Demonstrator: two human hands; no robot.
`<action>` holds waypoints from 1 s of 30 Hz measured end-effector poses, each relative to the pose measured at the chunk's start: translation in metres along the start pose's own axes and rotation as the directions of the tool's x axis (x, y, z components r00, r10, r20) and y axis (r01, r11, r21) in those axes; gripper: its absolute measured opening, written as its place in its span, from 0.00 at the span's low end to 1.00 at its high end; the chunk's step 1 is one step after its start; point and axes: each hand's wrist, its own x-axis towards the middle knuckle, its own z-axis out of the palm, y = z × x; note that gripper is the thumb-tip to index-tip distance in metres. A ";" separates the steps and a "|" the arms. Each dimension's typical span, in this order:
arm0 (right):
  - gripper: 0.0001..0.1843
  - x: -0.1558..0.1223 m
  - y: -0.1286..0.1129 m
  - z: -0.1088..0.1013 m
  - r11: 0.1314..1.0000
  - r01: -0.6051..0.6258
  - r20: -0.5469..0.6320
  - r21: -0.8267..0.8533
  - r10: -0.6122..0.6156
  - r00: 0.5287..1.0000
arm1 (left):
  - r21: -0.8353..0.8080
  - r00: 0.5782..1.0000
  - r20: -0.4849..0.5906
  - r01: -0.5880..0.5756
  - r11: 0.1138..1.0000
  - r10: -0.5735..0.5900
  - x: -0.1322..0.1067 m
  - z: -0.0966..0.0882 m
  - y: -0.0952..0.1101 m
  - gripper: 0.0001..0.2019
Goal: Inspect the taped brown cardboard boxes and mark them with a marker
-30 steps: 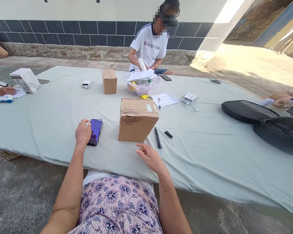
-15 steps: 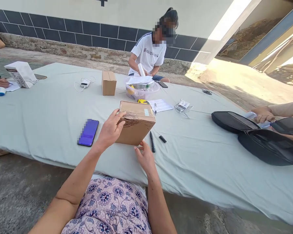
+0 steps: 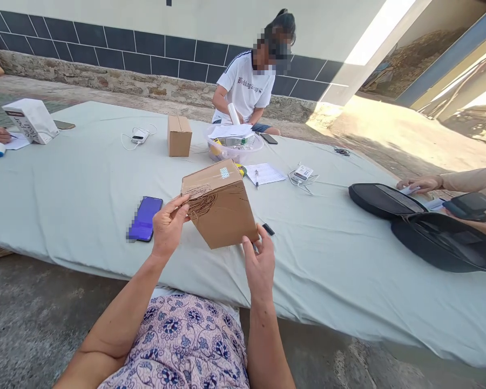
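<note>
1. In the head view, the box (image 3: 227, 219) is leaning at a tilt over the near side of the surface (image 3: 85, 189); whether its lowest edge is touching down cannot be told.
2. The left hand (image 3: 168, 229) is pinching the scribbled left corner, its fingers (image 3: 176, 203) closed on the cardboard.
3. The right hand (image 3: 261, 265) is gripping the lower right corner with its fingers.
4. The walls are looking stiff and hardly slippery; the weight is seeming light, though any contents are not showing.
5. Opposite corners are offering the soundest hold, while hard pressure mid-panel would probably be denting it.
6. The phone (image 3: 146, 219) is lying near the left hand, the cap (image 3: 268, 229) just beside the right.
</note>
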 end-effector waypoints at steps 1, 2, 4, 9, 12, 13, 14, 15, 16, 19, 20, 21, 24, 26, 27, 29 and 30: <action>0.33 -0.001 -0.005 -0.004 0.999 0.032 -0.045 -0.031 -0.034 0.998 | -0.013 1.000 -0.001 0.024 1.000 -0.024 0.000 -0.001 -0.001 0.18; 0.32 -0.003 -0.010 -0.007 0.997 0.060 -0.085 -0.054 -0.065 0.994 | -0.018 0.999 0.002 0.043 0.999 -0.042 0.000 -0.001 -0.002 0.19; 0.30 -0.005 -0.020 -0.012 0.993 0.100 -0.144 -0.070 -0.109 0.984 | -0.005 0.998 0.005 0.068 0.998 -0.067 -0.001 -0.003 -0.005 0.18; 0.27 -0.008 -0.032 -0.016 0.993 0.100 -0.226 -0.056 -0.110 0.968 | 0.131 0.999 -0.048 0.029 0.991 -0.022 -0.001 -0.007 -0.014 0.11; 0.25 -0.008 -0.032 -0.015 0.994 0.092 -0.236 -0.055 -0.102 0.966 | 0.141 0.998 -0.045 0.058 0.988 -0.053 -0.001 -0.008 -0.018 0.09; 0.25 -0.007 -0.031 -0.014 0.994 0.091 -0.235 -0.056 -0.102 0.967 | 0.138 0.996 -0.044 0.078 0.987 -0.073 0.000 -0.009 -0.020 0.09; 0.25 -0.006 -0.030 -0.013 0.994 0.089 -0.231 -0.058 -0.100 0.968 | 0.136 0.995 -0.043 0.098 0.986 -0.093 0.000 -0.009 -0.022 0.09; 0.25 -0.005 -0.029 -0.013 0.994 0.089 -0.225 -0.062 -0.101 0.969 | 0.136 0.993 -0.036 0.115 0.984 -0.111 0.001 -0.010 -0.023 0.09; 0.25 -0.004 -0.028 -0.012 0.993 0.093 -0.220 -0.071 -0.107 0.970 | 0.136 0.992 -0.028 0.129 0.982 -0.126 0.001 -0.010 -0.025 0.09; 0.25 -0.002 -0.027 -0.010 0.985 0.124 -0.209 -0.122 -0.147 0.967 | 0.138 0.987 -0.014 0.160 0.978 -0.159 0.002 -0.013 -0.028 0.10; 0.25 -0.001 -0.026 -0.009 0.980 0.137 -0.208 -0.142 -0.165 0.964 | 0.140 0.986 -0.013 0.169 0.976 -0.168 0.002 -0.014 -0.028 0.10; 0.25 -0.001 -0.026 -0.009 0.976 0.150 -0.206 -0.159 -0.181 0.962 | 0.143 0.984 -0.014 0.177 0.974 -0.177 0.001 -0.014 -0.028 0.10; 0.25 0.001 -0.027 -0.007 0.967 0.177 -0.195 -0.184 -0.212 0.958 | 0.151 0.979 -0.017 0.202 0.968 -0.201 0.000 -0.015 -0.026 0.09; 0.25 0.002 -0.026 -0.007 0.964 0.187 -0.186 -0.189 -0.222 0.957 | 0.153 0.977 -0.022 0.214 0.965 -0.213 -0.001 -0.015 -0.024 0.08; 0.25 0.003 -0.026 -0.006 0.963 0.191 -0.183 -0.192 -0.226 0.957 | 0.152 0.976 -0.024 0.219 0.964 -0.218 -0.001 -0.015 -0.024 0.08; 0.25 0.004 -0.025 -0.006 0.959 0.203 -0.177 -0.199 -0.239 0.955 | 0.153 0.973 -0.023 0.229 0.961 -0.228 0.000 -0.015 -0.023 0.08; 0.25 0.004 -0.025 -0.006 0.956 0.210 -0.172 -0.203 -0.246 0.954 | 0.155 0.972 -0.019 0.233 0.960 -0.233 0.000 -0.015 -0.022 0.08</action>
